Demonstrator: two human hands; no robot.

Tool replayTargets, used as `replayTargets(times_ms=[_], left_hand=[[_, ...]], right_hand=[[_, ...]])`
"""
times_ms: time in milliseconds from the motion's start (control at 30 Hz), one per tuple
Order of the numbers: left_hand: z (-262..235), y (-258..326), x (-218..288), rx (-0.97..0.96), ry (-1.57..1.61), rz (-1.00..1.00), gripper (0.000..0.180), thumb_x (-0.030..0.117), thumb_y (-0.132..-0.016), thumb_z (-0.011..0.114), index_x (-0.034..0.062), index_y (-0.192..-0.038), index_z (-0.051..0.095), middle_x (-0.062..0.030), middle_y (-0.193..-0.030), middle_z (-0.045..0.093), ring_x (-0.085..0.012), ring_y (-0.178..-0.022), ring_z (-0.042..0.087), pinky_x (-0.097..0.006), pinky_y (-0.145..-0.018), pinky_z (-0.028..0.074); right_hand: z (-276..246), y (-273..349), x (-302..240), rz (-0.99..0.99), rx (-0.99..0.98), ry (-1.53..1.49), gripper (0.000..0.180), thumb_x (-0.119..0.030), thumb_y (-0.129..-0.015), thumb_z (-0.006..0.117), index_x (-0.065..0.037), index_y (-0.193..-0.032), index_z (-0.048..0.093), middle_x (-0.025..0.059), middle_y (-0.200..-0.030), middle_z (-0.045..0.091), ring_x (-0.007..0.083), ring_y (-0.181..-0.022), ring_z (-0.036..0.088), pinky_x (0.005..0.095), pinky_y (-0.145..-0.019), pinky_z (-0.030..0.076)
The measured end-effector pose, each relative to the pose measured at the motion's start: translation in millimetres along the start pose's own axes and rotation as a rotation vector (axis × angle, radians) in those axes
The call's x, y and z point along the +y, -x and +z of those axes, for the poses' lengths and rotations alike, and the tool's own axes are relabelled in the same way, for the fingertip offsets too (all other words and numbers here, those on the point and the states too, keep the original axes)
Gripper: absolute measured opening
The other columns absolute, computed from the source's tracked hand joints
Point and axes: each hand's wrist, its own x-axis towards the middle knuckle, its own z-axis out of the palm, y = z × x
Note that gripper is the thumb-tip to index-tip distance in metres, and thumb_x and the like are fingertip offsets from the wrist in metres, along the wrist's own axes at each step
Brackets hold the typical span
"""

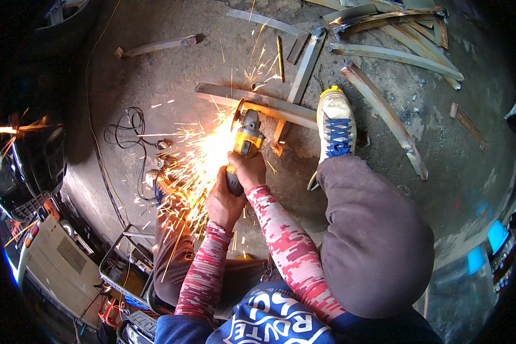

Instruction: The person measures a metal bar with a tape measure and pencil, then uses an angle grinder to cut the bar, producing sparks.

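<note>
Both my hands are wrapped round a yellow and black angle grinder (pixel 249 140). My right hand (pixel 250 171) grips the body behind the head. My left hand (pixel 225 202) closes on the dark rear part, just below and left of the right one. The thin cutting disc (pixel 237 113) stands on edge at the left side of the head, against or very near a square metal tube (pixel 281 105). Bright sparks (pixel 203 157) pour toward my left leg and hide the exact contact. My shoe (pixel 336 121) rests at the tube's right end.
A crossing metal bar (pixel 308 66) lies beneath the tube. More cut lengths (pixel 381 112) lie at right, with a pile (pixel 407 34) far right. A black cable (pixel 129 129) coils on the concrete floor at left. A metal-framed stool (pixel 129 258) stands lower left.
</note>
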Motion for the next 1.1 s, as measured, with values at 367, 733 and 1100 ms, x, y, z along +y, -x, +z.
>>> replayTargets(times_ms=[367,733,1100], left_hand=[[6.1,1.8,-2.5,0.016,0.022,-0.045,0.085,0.047,-0.074,0.086,0.006,-0.141,0.054,-0.0236,-0.096,0.073,-0.0418,-0.085,0.073,-0.05,-0.071,0.057],[1.1,1.2,-0.1,-0.012,0.024,-0.052,0.083,0.049,-0.074,0.087,0.006,-0.138,0.056,-0.0246,-0.094,0.073,-0.042,-0.085,0.074,-0.051,-0.071,0.057],[7.5,1.4,-10.1,-0.005,-0.029,-0.052,0.088,0.049,-0.073,0.087,0.0022,-0.141,0.054,-0.0254,-0.097,0.073,-0.0417,-0.087,0.074,-0.05,-0.074,0.058]], right_hand=[[-0.1,4.0,-4.3,0.012,-0.017,-0.026,0.036,-0.023,-0.078,0.083,-0.002,-0.106,0.072,0.0052,-0.1,0.076,0.0166,-0.089,0.072,0.0333,-0.082,0.055],[2.1,-1.0,2.8,-0.002,-0.01,-0.043,0.036,-0.021,-0.078,0.084,-0.002,-0.106,0.072,0.0053,-0.1,0.076,0.0168,-0.087,0.071,0.0326,-0.081,0.055],[1.8,1.4,-0.9,0.015,0.026,0.006,0.04,-0.022,-0.077,0.085,-0.002,-0.108,0.071,0.0063,-0.1,0.075,0.0172,-0.088,0.072,0.0337,-0.082,0.056]])
